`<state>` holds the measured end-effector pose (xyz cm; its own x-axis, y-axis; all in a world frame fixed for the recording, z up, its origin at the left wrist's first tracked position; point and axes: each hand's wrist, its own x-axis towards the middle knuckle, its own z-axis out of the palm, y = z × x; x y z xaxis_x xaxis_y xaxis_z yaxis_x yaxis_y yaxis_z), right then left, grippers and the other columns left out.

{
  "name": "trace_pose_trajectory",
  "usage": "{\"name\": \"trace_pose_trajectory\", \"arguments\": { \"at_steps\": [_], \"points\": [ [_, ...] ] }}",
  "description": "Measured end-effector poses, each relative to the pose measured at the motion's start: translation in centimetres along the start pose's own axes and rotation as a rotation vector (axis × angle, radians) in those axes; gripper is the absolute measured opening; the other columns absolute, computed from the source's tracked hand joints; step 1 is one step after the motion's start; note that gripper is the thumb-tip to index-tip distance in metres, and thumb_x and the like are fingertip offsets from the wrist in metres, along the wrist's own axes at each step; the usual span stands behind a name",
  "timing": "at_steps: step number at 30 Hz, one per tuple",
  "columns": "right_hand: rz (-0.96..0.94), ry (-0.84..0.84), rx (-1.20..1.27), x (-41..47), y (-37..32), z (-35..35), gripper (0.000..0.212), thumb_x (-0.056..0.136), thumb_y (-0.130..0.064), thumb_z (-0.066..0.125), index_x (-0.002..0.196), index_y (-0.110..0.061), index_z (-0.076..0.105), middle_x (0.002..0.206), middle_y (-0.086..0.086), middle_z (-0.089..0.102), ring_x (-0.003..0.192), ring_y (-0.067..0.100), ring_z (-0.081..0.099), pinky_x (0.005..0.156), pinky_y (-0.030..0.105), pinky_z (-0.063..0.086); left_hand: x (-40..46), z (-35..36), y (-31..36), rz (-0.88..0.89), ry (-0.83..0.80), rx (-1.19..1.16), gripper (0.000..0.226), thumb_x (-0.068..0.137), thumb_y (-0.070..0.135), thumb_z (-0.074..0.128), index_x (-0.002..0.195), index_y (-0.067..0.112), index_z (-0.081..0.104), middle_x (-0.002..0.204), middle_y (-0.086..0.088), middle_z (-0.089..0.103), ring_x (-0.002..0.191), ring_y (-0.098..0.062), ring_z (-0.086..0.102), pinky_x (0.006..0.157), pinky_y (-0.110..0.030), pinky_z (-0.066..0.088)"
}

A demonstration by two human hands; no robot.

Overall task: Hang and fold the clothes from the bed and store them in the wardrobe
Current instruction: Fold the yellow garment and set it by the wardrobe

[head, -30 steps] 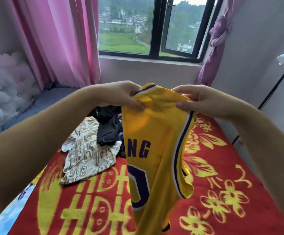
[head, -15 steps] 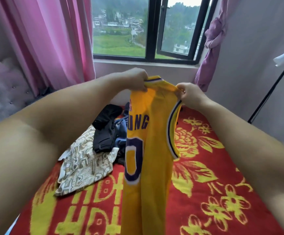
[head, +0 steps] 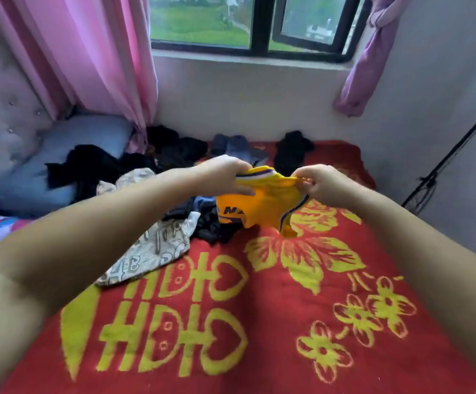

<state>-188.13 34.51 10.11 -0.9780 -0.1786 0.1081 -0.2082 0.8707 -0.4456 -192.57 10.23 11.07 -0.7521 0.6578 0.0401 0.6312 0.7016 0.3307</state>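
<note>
Both arms reach forward over the red bed blanket with yellow flowers and characters (head: 259, 322), which serves as the reference surface. The left hand (head: 225, 173) has its fingers curled over one end of the purple-trimmed upper edge of the yellow sleeveless basketball jersey with purple lettering (head: 262, 207), thumb underneath, gripping the fabric. The right hand (head: 316, 182) pinches the opposite end of that edge, fingers bent tightly round the cloth. The jersey is stretched between the two hands and hangs bunched below them, above the far half of the blanket; whether its lower edge touches the blanket cannot be told.

Directly left of the jersey, on the blanket, lies a cream patterned garment with dark printed letters (head: 151, 245), spread flat and partly under the left forearm. Between that garment and the jersey sits a crumpled heap of dark clothes (head: 211, 226). More black garments (head: 89, 169) lie beyond the blanket's left edge, against a pale blue pillow (head: 89, 135). Further dark items (head: 293, 150) rest along the blanket's far edge, beneath the black-framed window (head: 259, 24). A pink curtain (head: 89, 58) hangs at the far left of the blanket, a knotted purple curtain (head: 370, 55) at the far right.
</note>
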Motion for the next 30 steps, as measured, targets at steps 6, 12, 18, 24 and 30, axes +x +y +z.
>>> {"name": "trace_pose_trajectory", "arguments": {
  "at_steps": [6,12,18,24,30],
  "points": [
    [0.181,-0.550,0.015,-10.9,6.8,19.2,0.020,0.081,0.004,0.050,0.088,-0.007,0.065,0.080,0.008,0.059,0.077,0.020,0.052,0.061,0.029,0.029,-7.8,22.7,-1.0,-0.094,-0.607,-0.075,0.029,0.091,0.031,0.057,0.074,0.009,0.051,0.069,-0.013,0.054,0.065,-0.026,0.048,0.057,-0.033,0.030],
    [0.280,-0.910,0.124,-21.2,9.6,31.1,0.033,0.084,-0.002,0.043,0.097,-0.018,0.068,0.096,0.005,0.066,0.086,0.024,0.059,0.071,0.032,0.044,-16.0,37.2,-0.1,-0.094,-0.932,-0.196,0.030,0.095,0.027,0.050,0.073,0.008,0.043,0.077,-0.023,0.053,0.065,-0.035,0.041,0.055,-0.034,0.022],
    [0.354,-1.061,0.217,-23.3,12.2,35.6,0.030,0.085,-0.003,0.042,0.082,-0.025,0.061,0.080,-0.001,0.062,0.075,0.018,0.058,0.061,0.026,0.041,-16.6,42.8,-1.3,-0.197,-1.159,-0.354,0.035,0.093,0.026,0.057,0.068,0.018,0.033,0.066,0.001,0.036,0.056,-0.015,0.032,0.051,-0.031,0.024],
    [0.399,-0.767,0.220,-16.3,16.6,40.3,0.030,0.093,-0.011,0.050,0.120,-0.015,0.061,0.111,0.008,0.065,0.104,0.024,0.059,0.076,0.025,0.038,-10.0,46.0,-7.6,-0.361,-0.816,-0.200,0.010,0.091,0.022,0.055,0.089,0.013,0.051,0.086,-0.007,0.055,0.088,-0.028,0.058,0.063,-0.032,0.037],
    [0.431,-0.283,-0.044,-12.7,18.8,45.3,0.041,0.094,-0.015,0.054,0.134,-0.013,0.050,0.134,0.009,0.052,0.124,0.029,0.047,0.097,0.044,0.040,-7.9,51.4,-10.5,-0.439,-0.236,-0.130,0.065,0.090,0.033,0.062,0.145,0.011,0.035,0.145,-0.010,0.042,0.133,-0.028,0.040,0.107,-0.046,0.033]
  ]
}}
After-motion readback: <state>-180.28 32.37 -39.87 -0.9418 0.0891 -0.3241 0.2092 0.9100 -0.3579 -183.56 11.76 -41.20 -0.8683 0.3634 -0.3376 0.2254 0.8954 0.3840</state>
